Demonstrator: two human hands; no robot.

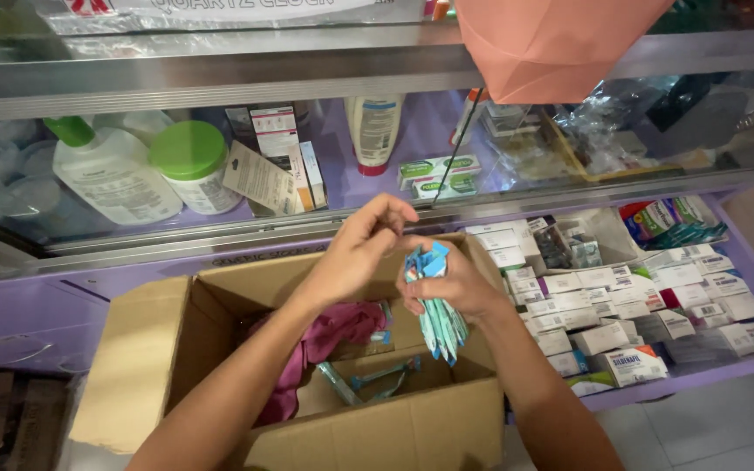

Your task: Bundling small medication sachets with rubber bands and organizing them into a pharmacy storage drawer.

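Purple lower shelf (700, 377) at right: rows of small white medicine boxes (621, 301) packed close, side by side, with a few coloured packets (669, 220) at the back right corner.

Glass-fronted upper shelf (220, 228), purple base: clear pump bottle with green top (106, 174) at left, white jar with green lid (192, 166) just beside it, flat cartons (277, 157) leaning behind, a white tube (373, 131) standing on its cap, two green-and-white boxes (438, 172) stacked, crumpled clear bags (613, 122) further right.

Open cardboard box (447, 427) stands in front of the shelves; pale tiled floor (700, 432) at lower right
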